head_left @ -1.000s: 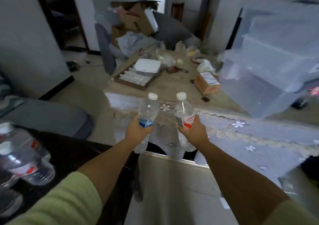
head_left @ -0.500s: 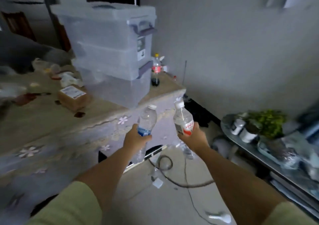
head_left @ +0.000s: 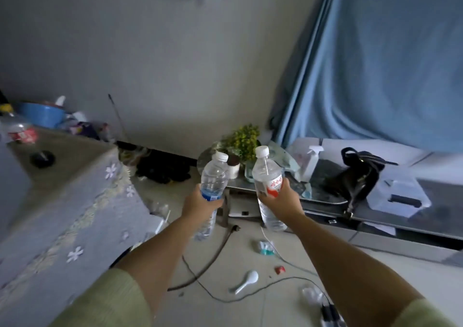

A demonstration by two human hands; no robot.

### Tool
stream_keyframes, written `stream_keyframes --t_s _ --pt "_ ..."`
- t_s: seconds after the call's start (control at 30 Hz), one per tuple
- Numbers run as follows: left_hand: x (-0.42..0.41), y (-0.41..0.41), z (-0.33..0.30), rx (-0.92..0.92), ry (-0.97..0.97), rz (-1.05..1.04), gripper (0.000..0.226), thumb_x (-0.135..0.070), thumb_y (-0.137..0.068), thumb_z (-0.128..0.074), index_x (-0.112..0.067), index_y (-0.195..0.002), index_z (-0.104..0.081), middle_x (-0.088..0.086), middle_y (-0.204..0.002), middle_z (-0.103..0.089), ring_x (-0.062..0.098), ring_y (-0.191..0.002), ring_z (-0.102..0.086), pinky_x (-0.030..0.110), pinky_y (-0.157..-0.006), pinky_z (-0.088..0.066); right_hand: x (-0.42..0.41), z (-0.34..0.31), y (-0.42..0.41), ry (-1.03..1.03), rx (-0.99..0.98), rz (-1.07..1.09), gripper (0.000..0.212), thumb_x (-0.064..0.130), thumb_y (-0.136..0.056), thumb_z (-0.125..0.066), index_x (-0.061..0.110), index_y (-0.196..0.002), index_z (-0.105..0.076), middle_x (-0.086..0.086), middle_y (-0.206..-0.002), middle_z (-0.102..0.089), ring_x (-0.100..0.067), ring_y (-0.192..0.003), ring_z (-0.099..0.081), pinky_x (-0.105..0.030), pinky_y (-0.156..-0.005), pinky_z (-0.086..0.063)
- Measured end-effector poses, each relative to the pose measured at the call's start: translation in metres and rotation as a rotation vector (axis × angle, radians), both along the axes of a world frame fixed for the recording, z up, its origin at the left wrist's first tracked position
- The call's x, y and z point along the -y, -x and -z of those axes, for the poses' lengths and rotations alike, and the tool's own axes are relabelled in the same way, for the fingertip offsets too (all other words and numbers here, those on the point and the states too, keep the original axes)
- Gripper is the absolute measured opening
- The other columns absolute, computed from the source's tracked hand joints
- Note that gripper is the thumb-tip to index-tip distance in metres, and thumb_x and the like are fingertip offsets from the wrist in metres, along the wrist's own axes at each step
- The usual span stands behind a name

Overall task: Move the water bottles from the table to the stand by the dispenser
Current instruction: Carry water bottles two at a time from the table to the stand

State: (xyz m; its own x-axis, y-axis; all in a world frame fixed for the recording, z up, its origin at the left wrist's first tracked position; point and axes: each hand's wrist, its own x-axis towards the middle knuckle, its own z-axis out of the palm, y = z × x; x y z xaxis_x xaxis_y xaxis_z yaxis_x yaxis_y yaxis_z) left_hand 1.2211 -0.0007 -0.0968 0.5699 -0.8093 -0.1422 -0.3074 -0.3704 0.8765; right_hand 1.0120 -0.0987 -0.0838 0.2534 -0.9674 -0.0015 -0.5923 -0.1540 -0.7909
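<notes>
Your left hand grips the clear blue-labelled plastic bottle, your right hand the clear red-labelled plastic bottle, both upright in mid-air. Watch the black cables on the floor: you could trip. The cluttered glass-topped stand offers little free room.

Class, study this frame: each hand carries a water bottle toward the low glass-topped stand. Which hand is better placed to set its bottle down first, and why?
Probably the right hand: its red-labelled bottle is already beside the stand. The left hand holds the blue-labelled bottle farther left, over the floor.
</notes>
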Motion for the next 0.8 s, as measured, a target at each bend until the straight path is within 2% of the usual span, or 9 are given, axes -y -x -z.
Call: stream_keyframes --t_s 0.1,0.23,0.37,0.43,0.5,0.6,0.7,0.8 --pt "0.041 0.03 0.002 -0.012 -0.024 0.146 0.053 -0.026 -0.069 -0.081 -0.017 -0.114 -0.054 0.004 -0.107 -0.064 0.023 -0.094 -0.061 0.032 -0.082 -0.047 0.009 0.003 0.046 0.006 -0.009 0.148 0.058 0.044 -0.073 -0.076 0.017 -0.114 -0.046 0.002 -0.093 -0.059 -0.02 -0.084 -0.059 -0.028 -0.073 -0.042" --pt "0.09 0.068 -0.003 0.046 -0.046 0.318 0.054 -0.033 -0.067 -0.082 -0.021 -0.111 -0.052 0.002 -0.108 -0.064 0.017 -0.085 -0.055 0.027 -0.074 -0.042 0.014 0.001 0.099 0.006 -0.028 0.34 0.053 0.044 -0.072 -0.076 0.021 -0.107 -0.045 0.003 -0.091 -0.06 -0.018 -0.08 -0.057 -0.028 -0.071 -0.042" --pt "0.131 0.106 -0.014 0.1 -0.068 0.467 0.074 -0.038 -0.069 -0.081 -0.014 -0.131 -0.046 0.006 -0.118 -0.061 0.021 -0.092 -0.056 0.029 -0.075 -0.042 0.01 -0.005 0.143 0.029 0.008 0.484 0.053 0.048 -0.072 -0.075 0.026 -0.104 -0.039 0.005 -0.091 -0.06 -0.017 -0.083 -0.06 -0.03 -0.072 -0.048" --pt "0.143 0.131 -0.015 0.1 -0.065 0.535 0.07 -0.036 -0.069 -0.081 -0.015 -0.127 -0.049 0.008 -0.117 -0.062 0.027 -0.1 -0.059 0.031 -0.081 -0.045 -0.001 -0.001 0.164 0.012 0.056 0.566 0.054 0.045 -0.073 -0.077 0.026 -0.106 -0.039 0.006 -0.092 -0.06 -0.015 -0.084 -0.061 -0.029 -0.072 -0.049" --pt "0.152 0.165 -0.012 0.102 -0.064 0.65 0.061 -0.033 -0.07 -0.08 -0.015 -0.122 -0.053 0.007 -0.113 -0.064 0.024 -0.093 -0.059 0.03 -0.079 -0.044 -0.016 0.003 0.191 -0.001 0.129 0.668 0.054 0.034 -0.073 -0.079 0.022 -0.109 -0.041 0.002 -0.097 -0.062 -0.019 -0.09 -0.063 -0.029 -0.074 -0.052" --pt "0.156 0.217 -0.009 0.073 -0.057 0.81 0.055 -0.029 -0.072 -0.079 -0.016 -0.12 -0.055 0.006 -0.111 -0.066 0.021 -0.09 -0.059 0.029 -0.078 -0.046 -0.036 0.005 0.228 0.001 0.168 0.795 0.056 0.021 -0.076 -0.079 0.011 -0.118 -0.044 -0.004 -0.102 -0.062 -0.022 -0.093 -0.062 -0.013 -0.062 -0.044" --pt "0.155 0.273 -0.005 0.028 -0.074 0.94 0.053 -0.024 -0.071 -0.08 -0.014 -0.118 -0.057 0.008 -0.109 -0.067 0.024 -0.096 -0.062 0.032 -0.087 -0.05 -0.055 0.006 0.268 0.013 0.137 0.919 0.056 0.026 -0.078 -0.078 0.011 -0.121 -0.044 0.001 -0.1 -0.059 -0.014 -0.085 -0.058 -0.008 -0.053 -0.041" --pt "0.154 0.325 -0.005 0.02 -0.081 1.024 0.044 -0.024 -0.069 -0.081 -0.016 -0.107 -0.059 0.005 -0.1 -0.068 0.022 -0.088 -0.063 0.027 -0.079 -0.047 -0.071 0.003 0.307 0.013 0.031 1.04 0.052 0.04 -0.077 -0.076 0.018 -0.115 -0.048 0.005 -0.093 -0.059 -0.012 -0.078 -0.055 -0.007 -0.054 -0.035"
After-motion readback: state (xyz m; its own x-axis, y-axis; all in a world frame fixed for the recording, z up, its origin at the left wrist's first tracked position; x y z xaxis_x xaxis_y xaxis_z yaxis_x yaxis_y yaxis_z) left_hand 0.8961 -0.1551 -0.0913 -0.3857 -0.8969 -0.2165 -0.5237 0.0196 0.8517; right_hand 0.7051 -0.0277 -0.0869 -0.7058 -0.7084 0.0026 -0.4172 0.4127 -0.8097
